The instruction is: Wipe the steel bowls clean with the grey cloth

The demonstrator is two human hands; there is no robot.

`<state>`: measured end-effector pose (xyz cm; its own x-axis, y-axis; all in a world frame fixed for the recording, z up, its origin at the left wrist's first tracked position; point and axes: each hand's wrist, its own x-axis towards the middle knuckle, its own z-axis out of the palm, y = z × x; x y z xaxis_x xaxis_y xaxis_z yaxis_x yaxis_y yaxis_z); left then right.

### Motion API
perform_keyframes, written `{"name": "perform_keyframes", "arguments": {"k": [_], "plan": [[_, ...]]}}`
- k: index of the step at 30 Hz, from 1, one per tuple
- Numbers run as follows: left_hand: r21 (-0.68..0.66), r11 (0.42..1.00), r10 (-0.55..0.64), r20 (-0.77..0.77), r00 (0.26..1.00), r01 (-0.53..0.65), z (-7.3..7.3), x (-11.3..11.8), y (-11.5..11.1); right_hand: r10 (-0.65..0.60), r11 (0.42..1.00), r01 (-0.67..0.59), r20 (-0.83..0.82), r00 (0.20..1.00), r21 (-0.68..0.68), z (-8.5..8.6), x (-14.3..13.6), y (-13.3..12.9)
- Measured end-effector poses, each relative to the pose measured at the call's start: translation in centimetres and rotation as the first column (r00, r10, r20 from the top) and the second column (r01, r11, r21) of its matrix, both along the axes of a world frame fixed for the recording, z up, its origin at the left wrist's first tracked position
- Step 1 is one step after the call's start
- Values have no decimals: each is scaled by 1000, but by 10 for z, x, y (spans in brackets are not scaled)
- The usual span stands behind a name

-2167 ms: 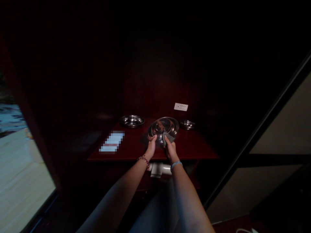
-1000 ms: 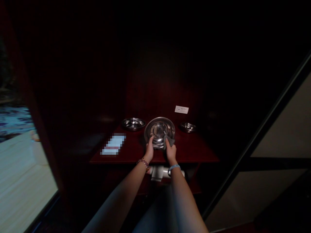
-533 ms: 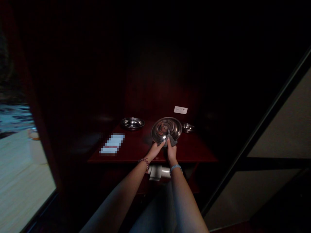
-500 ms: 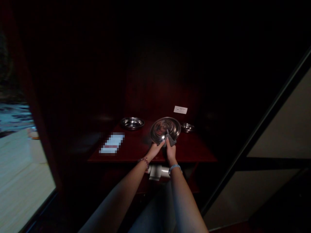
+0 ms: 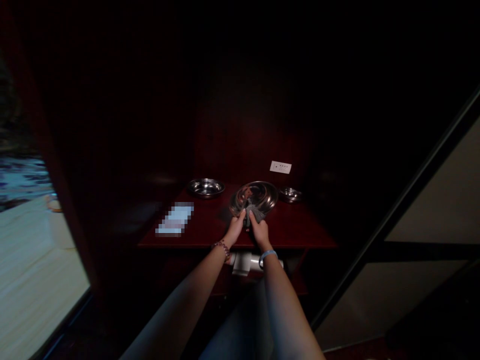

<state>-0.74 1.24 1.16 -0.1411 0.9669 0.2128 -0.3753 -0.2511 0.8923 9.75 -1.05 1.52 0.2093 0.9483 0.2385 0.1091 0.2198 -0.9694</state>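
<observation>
A round shiny metal plate (image 5: 265,192) is held up over the dark red shelf, tilted. My left hand (image 5: 235,226) grips its near edge at the left, thumb on top. My right hand (image 5: 259,229) is closed on a grey cloth (image 5: 255,212) that lies over the plate's near rim. Both thumbs are close together at the cloth. Fingers under the plate are hidden. On the shelf, a metal dish (image 5: 206,187) stands at the back left and a smaller metal bowl (image 5: 290,194) at the back right.
The red shelf (image 5: 300,232) carries a blurred-out flat item (image 5: 175,219) at its left. A white socket plate (image 5: 280,167) is on the back wall. Under the shelf hangs a white object (image 5: 242,263). A pale table (image 5: 33,260) stands at far left.
My right hand and the grey cloth have moved left along the plate's near rim, closer to my left hand. My left hand has shifted slightly left, and the plate's tilt differs a little.
</observation>
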Motion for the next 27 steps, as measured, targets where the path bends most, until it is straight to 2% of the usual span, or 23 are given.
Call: {"name": "perform_keyframes", "arguments": {"k": [3, 7, 11, 15, 21, 27], "plan": [[-10, 1000, 11, 79, 997, -10, -1, -1, 3, 101, 995, -101, -79, 992, 10, 1, -1, 0], [-10, 1000, 23, 128, 992, -22, 2, -1, 2, 235, 967, -206, -214, 948, 149, 6, -2, -2], [-18, 1000, 4, 137, 990, -2, 2, 0, 1, 289, 952, -260, -197, 937, 159, 9, -2, -4], [-73, 997, 28, 75, 997, -23, -1, 1, 3, 283, 957, -266, -166, 945, 119, 8, -1, -5], [-53, 999, -5, 6, 1000, 6, -1, 2, -1, 255, 965, -231, -226, 940, 128, 3, 3, -5], [-32, 999, 6, 36, 999, -5, 5, 6, -5, 230, 971, -203, -270, 935, 122, -2, 6, -2]]}}
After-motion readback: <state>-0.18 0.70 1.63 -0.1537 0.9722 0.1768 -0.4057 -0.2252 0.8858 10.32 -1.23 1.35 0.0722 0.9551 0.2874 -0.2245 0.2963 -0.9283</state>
